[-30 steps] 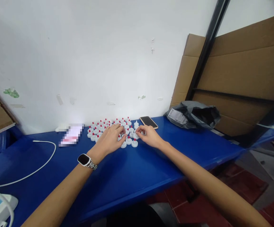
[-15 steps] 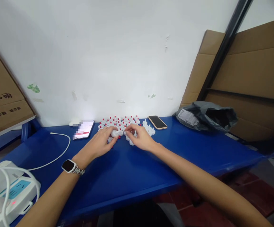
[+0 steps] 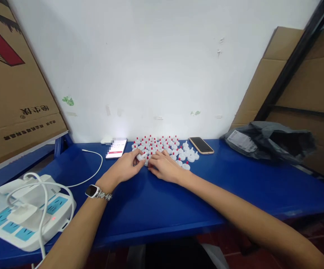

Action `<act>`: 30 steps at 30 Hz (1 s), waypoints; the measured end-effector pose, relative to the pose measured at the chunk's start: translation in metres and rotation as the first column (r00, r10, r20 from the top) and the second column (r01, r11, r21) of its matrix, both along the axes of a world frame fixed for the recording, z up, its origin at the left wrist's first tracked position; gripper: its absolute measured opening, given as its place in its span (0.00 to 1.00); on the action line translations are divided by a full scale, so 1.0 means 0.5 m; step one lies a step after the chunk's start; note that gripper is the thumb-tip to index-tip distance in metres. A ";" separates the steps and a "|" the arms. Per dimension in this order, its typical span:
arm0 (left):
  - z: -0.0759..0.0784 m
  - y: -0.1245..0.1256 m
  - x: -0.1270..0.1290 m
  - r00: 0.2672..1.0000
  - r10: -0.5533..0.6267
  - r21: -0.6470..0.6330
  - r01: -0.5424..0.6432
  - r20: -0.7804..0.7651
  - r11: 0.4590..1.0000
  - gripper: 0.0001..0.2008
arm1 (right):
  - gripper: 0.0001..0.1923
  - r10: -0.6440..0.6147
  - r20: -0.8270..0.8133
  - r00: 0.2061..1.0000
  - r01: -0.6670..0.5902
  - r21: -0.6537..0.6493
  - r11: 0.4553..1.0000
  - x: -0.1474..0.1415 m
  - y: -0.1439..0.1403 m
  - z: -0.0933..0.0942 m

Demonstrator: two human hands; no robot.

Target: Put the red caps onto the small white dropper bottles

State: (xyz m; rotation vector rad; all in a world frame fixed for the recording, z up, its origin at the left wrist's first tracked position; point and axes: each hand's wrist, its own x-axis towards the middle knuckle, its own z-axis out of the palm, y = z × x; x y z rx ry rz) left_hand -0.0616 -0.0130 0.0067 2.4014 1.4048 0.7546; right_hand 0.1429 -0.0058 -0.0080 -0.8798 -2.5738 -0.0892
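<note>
My left hand (image 3: 125, 166) is closed on a translucent white nozzle cap (image 3: 141, 157), its spout tilted up to the right with no red tip visible on it. Just to the right, my right hand (image 3: 166, 166) reaches down with curled fingers at the table's surface. Its fingertips are hidden, so I cannot make out what they pinch. Behind and around both hands stand many white nozzle caps with red tips (image 3: 174, 147). To the right of them lies a small group of white nozzle caps without red tips (image 3: 190, 154).
On the blue table (image 3: 162, 209) lie a lit phone (image 3: 117, 148), a dark-screened phone (image 3: 201, 145) and a grey plastic bag (image 3: 258, 140). A power strip (image 3: 33, 224) with white cables sits at the left. Cardboard boxes (image 3: 24, 93) stand at both sides, against a white wall.
The view has swung left. My right hand has lowered from beside the left hand's cap, its fingers now pointing down at the table. The cap in my left hand now shows its spout.
</note>
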 end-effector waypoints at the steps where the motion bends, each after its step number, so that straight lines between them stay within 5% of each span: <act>1: 0.000 -0.002 0.004 1.000 -0.005 0.000 0.005 0.007 1.000 0.14 | 0.04 -0.017 -0.088 0.996 0.013 -0.045 0.999 0.007 0.002 0.000; 3: -0.002 -0.009 0.014 1.000 -0.027 0.001 0.027 0.010 1.000 0.14 | 0.04 -0.088 -0.322 0.943 0.032 -0.175 0.984 0.020 0.009 0.000; 6: -0.004 -0.020 0.037 0.999 -0.053 0.017 0.053 -0.011 0.998 0.14 | 0.07 -0.233 -0.634 0.738 -0.028 -0.374 0.927 0.032 0.020 -0.001; 8: -0.007 -0.026 0.053 0.998 -0.052 0.042 0.053 -0.032 0.998 0.14 | 0.10 -0.297 -0.725 0.622 -0.081 -0.437 0.896 0.031 0.021 -0.002; 11: -0.010 -0.032 0.071 0.996 -0.055 0.077 0.061 -0.069 0.995 0.13 | 0.10 -0.328 -0.760 0.561 -0.061 -0.433 0.899 0.021 0.009 0.002; 18: -0.016 -0.033 0.081 0.993 -0.042 0.120 0.055 -0.114 0.991 0.13 | 0.10 -0.292 -0.770 0.568 0.020 -0.342 0.940 0.013 -0.014 0.006; 25: -0.009 -0.043 0.082 0.989 -0.102 0.178 0.120 -0.106 0.977 0.13 | 0.14 -0.210 -0.786 0.582 -0.138 -0.349 0.927 0.016 -0.012 0.002; 30: -0.003 -0.049 0.087 0.975 -0.154 0.290 0.196 -0.161 0.937 0.14 | 0.17 -0.120 -0.593 0.796 -0.019 -0.223 0.975 0.041 -0.018 0.023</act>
